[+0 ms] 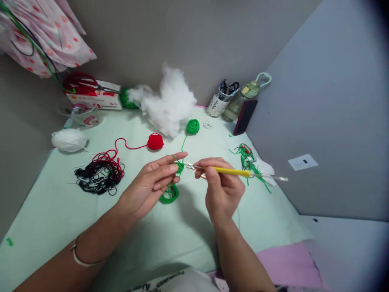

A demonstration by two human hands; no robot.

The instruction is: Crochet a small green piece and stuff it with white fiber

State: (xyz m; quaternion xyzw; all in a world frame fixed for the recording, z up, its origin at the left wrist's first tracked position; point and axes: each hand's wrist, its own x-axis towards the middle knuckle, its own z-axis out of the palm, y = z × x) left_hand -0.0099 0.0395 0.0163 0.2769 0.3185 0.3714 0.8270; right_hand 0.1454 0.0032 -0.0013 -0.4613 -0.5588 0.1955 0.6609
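My left hand [154, 176] pinches a small green crochet piece [180, 167], with a green strand running over its raised index finger. My right hand [223, 186] grips a crochet hook [232, 171] by its yellow handle, and the hook's metal tip reaches the green piece. From there green yarn leads back to a green yarn ball [193, 126]. Just below my left fingers sits a green ring of crochet or yarn [169, 194]. Something with thin metal loops, perhaps small scissors [191, 168], shows partly behind my right fingertips.
On the left lie tangled black yarn [100, 176], a red yarn ball [155, 142] and a white yarn ball [69, 140]. White stuffing [173, 101] is heaped at the back. A pen cup [218, 103], bottle [235, 107], phone [245, 117] and green yarn scraps [247, 158] stand or lie at right.
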